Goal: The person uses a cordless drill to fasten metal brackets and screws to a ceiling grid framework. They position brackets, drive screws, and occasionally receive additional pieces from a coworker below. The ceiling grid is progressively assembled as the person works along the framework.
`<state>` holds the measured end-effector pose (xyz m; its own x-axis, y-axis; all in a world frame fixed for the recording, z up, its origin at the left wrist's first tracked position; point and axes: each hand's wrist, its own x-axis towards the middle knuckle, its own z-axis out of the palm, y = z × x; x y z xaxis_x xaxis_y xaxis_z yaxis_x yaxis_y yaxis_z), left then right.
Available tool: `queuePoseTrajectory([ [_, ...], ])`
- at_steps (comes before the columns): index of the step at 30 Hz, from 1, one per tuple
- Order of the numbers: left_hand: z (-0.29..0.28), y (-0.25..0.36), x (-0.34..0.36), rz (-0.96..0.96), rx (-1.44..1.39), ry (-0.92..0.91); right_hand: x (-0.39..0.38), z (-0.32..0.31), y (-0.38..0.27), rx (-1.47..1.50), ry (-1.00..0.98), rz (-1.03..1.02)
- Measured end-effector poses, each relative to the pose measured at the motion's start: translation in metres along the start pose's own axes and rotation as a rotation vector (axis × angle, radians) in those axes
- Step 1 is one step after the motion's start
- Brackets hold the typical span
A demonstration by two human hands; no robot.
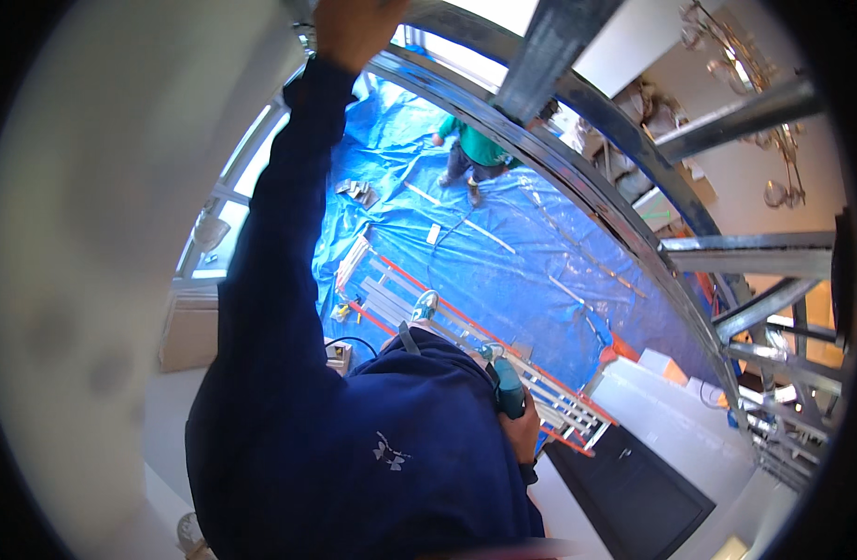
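Observation:
My left arm is raised in a dark blue sleeve. At the top edge, my left hand (pixel 355 33) is up against the curved metal stud framing (pixel 452 82), its fingers cut off by the picture's edge. Low at my side, my right hand (pixel 522 431) is wrapped round a teal and black power tool (pixel 509 385), whose exact kind I cannot make out. The tool hangs beside my hip, apart from the framing. Beneath me is an aluminium work platform (pixel 388 297) with orange-red rails, and one of my shoes (pixel 425 306) shows over it.
A blue tarp (pixel 466 266) covers the floor far below. A co-worker in a green top (pixel 480 147) stands on it. Metal struts (pixel 755 254) cross at right, near hanging light fittings (pixel 741 70). A pale wall (pixel 102 233) rises close at left.

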<state>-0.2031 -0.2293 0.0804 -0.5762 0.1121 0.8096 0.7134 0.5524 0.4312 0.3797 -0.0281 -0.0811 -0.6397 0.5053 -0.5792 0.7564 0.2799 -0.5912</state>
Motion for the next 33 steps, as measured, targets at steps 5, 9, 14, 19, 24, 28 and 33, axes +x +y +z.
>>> queuePoseTrajectory([
  [5, 0.014, 0.148, -0.135, 0.298, -0.409, -0.202, 0.0, 0.004, 0.008, 0.005, 0.07, 0.003],
  [9, 0.071, 0.205, -0.146, 0.413, -0.541, -0.438, 0.001, 0.005, 0.005, 0.018, 0.017, -0.013],
  [14, 0.098, 0.243, -0.157, 0.441, -0.61, -0.353, -0.005, 0.011, 0.003, 0.012, 0.078, 0.033],
  [19, 0.11, 0.266, -0.254, 0.193, -0.902, -0.659, -0.01, 0.015, 0.02, 0.068, 0.094, 0.071],
  [24, 0.115, 0.242, -0.334, -0.953, -1.314, -0.78, -0.01, 0.027, 0.044, 0.079, 0.179, 0.039],
  [28, 0.146, 0.181, -0.304, -1.228, -1.659, -0.371, -0.012, 0.028, 0.05, 0.138, 0.165, 0.087],
  [33, 0.171, 0.137, -0.252, -0.911, -1.809, -0.161, -0.012, 0.022, 0.034, 0.13, 0.14, 0.106],
])
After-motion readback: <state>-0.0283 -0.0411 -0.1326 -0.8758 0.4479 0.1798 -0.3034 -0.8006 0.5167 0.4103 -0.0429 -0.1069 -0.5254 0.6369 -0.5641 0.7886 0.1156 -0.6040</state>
